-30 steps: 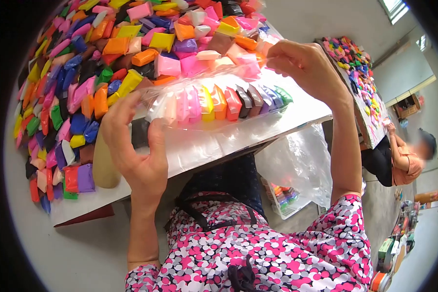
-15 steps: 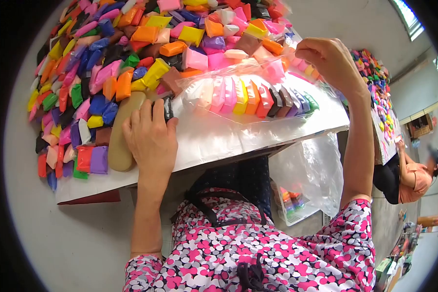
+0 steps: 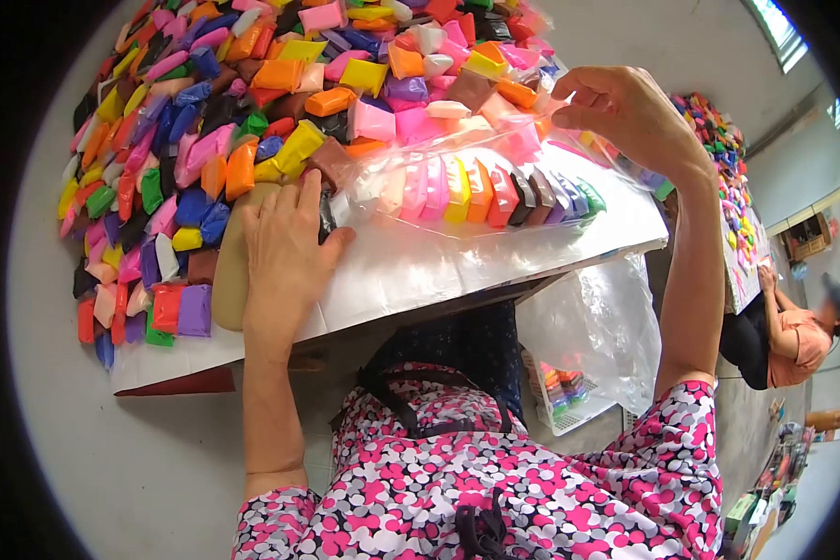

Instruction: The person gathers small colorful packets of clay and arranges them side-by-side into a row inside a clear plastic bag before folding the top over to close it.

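A clear plastic bag (image 3: 383, 194) lies on the white tabletop with a row of small coloured packets (image 3: 480, 191) inside it, running from pale pink through yellow, orange and red to dark and green. Over the bag's far right side, my right hand (image 3: 630, 117) is raised, fingers curled at the edge of the film. My left hand (image 3: 294, 243) rests with fingers stretched out across a smooth olive-tan oblong object (image 3: 231, 280). Beside its thumb, a black packet (image 3: 327, 217) shows, partly covered by the fingers.
A large heap of coloured packets (image 3: 243, 103) covers the table's far and left parts. Below the table edge hang clear plastic sheeting (image 3: 593, 317) and a white basket (image 3: 569, 415) holding packets. To the right, another person (image 3: 798, 341) sits by a second heap (image 3: 719, 140).
My left hand has shifted slightly, its thumb spreading to the right. My right hand has moved a little left, its fingers looking more spread. The row of packets stays nearly in place.
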`<state>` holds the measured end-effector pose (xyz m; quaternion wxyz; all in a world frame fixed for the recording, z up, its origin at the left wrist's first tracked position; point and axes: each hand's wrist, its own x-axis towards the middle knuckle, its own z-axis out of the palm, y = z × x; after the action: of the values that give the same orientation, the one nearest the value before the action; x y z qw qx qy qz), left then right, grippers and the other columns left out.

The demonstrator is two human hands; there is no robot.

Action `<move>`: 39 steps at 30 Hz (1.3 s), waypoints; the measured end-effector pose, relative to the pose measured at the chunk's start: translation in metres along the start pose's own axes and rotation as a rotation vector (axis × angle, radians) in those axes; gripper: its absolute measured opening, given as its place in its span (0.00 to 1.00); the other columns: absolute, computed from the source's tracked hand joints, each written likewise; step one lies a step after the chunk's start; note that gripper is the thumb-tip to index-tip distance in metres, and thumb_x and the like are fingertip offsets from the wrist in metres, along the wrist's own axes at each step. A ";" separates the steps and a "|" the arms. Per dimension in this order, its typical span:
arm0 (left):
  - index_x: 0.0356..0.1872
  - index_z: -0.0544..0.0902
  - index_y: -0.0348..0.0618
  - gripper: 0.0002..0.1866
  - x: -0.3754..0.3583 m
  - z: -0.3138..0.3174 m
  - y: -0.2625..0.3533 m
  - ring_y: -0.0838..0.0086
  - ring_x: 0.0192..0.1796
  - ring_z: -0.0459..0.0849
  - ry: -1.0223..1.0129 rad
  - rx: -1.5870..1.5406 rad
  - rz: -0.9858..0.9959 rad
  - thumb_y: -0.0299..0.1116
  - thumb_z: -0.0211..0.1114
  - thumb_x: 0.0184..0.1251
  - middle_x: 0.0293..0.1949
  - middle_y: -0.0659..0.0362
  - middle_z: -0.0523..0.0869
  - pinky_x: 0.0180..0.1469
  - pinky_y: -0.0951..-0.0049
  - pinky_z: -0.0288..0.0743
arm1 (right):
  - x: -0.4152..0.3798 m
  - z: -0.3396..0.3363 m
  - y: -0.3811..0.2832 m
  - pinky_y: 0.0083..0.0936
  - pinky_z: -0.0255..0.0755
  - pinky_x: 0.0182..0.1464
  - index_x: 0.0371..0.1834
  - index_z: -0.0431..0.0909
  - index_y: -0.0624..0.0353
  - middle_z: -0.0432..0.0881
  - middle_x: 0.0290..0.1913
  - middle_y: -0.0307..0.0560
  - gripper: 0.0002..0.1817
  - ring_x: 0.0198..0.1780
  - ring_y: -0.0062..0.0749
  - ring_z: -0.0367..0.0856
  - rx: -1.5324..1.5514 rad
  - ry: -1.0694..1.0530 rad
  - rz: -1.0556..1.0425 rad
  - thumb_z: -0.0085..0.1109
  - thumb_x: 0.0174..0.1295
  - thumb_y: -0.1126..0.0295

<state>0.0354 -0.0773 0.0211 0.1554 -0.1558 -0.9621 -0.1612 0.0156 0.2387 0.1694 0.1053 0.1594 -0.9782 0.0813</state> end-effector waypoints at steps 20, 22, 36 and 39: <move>0.61 0.77 0.38 0.23 -0.016 -0.040 -0.030 0.64 0.55 0.81 0.506 -0.178 -0.189 0.30 0.66 0.65 0.54 0.52 0.82 0.58 0.65 0.74 | -0.017 0.097 -0.071 0.36 0.75 0.48 0.41 0.82 0.64 0.81 0.41 0.50 0.10 0.47 0.44 0.80 0.120 0.394 -0.556 0.61 0.55 0.77; 0.61 0.77 0.36 0.21 -0.021 -0.031 0.000 0.70 0.53 0.82 0.433 -0.594 -0.174 0.28 0.63 0.68 0.50 0.53 0.84 0.56 0.71 0.75 | -0.007 0.104 -0.071 0.39 0.74 0.51 0.45 0.81 0.65 0.82 0.42 0.52 0.14 0.50 0.46 0.80 0.122 0.329 -0.531 0.60 0.55 0.75; 0.56 0.77 0.31 0.21 -0.002 0.045 0.024 0.55 0.49 0.83 0.143 -0.941 -0.168 0.18 0.58 0.59 0.48 0.44 0.83 0.54 0.62 0.75 | 0.014 0.105 -0.084 0.42 0.71 0.49 0.62 0.73 0.58 0.82 0.46 0.54 0.32 0.50 0.47 0.81 0.121 -0.107 -0.333 0.68 0.52 0.60; 0.57 0.77 0.33 0.22 -0.001 0.040 0.029 0.62 0.48 0.84 0.142 -0.994 -0.151 0.17 0.60 0.60 0.47 0.48 0.84 0.53 0.66 0.76 | 0.015 0.111 -0.091 0.43 0.71 0.48 0.60 0.74 0.57 0.82 0.45 0.56 0.30 0.50 0.46 0.81 0.111 -0.070 -0.289 0.66 0.53 0.60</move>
<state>0.0365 -0.0369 -0.0073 0.1153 -0.1294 -0.7647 -0.6206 0.0114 0.1278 0.0770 0.0726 0.3070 -0.9421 0.1137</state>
